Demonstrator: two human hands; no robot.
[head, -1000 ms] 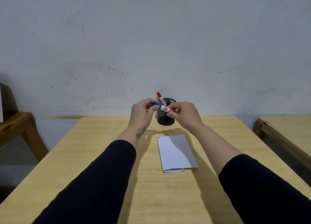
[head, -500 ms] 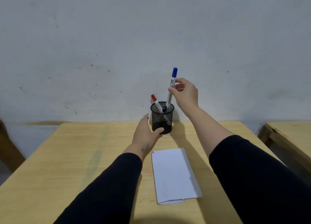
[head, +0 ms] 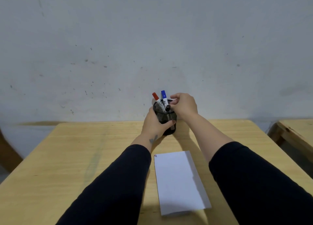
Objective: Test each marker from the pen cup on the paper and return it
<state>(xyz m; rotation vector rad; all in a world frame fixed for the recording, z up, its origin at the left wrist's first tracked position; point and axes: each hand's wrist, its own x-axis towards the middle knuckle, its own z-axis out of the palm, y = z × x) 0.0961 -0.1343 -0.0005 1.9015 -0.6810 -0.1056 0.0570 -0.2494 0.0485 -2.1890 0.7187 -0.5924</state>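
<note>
Three markers stood in the black mesh pen cup at the far edge of the wooden table.

The left hand wrapped the cup's side, hiding part of its wall. The right hand sat at the rim, fingers curled on the black marker, though actual grip could not be confirmed. The red marker and blue marker leaned upright. The paper, faintly marked at one corner, lay nearer. A scuffed grey wall stood behind.
</note>
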